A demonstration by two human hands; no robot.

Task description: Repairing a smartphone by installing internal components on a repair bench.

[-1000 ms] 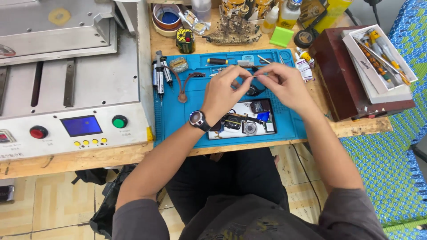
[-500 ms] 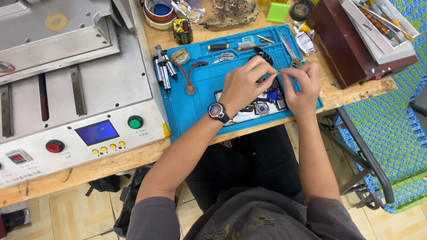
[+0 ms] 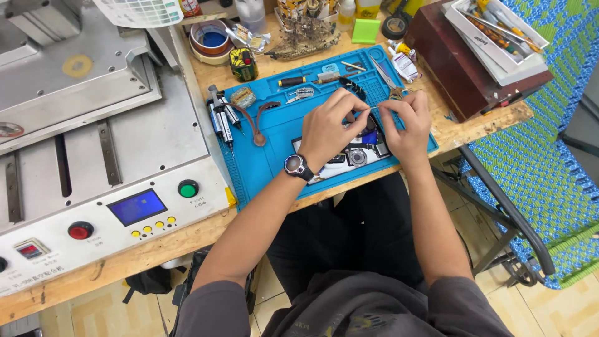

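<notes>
Where hands (image 3: pixel 368 125) meet: blue mat (image 3: pixel 274 162), screwdrivers (image 3: pixel 221 118) left.

Both bare forearms are reaching forward and converging, elbows bent. The left hand (image 3: pixel 327 128) is lying palm down, fingers curled, thumb and forefinger pinching in a fine grip. The right hand (image 3: pixel 405 125) is facing it, fingertips nearly touching the left's, pinched likewise.

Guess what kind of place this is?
Likely a phone or electronics repair bench: a blue mat with an opened device on it, screwdrivers alongside, and a grey machine with buttons.
</notes>
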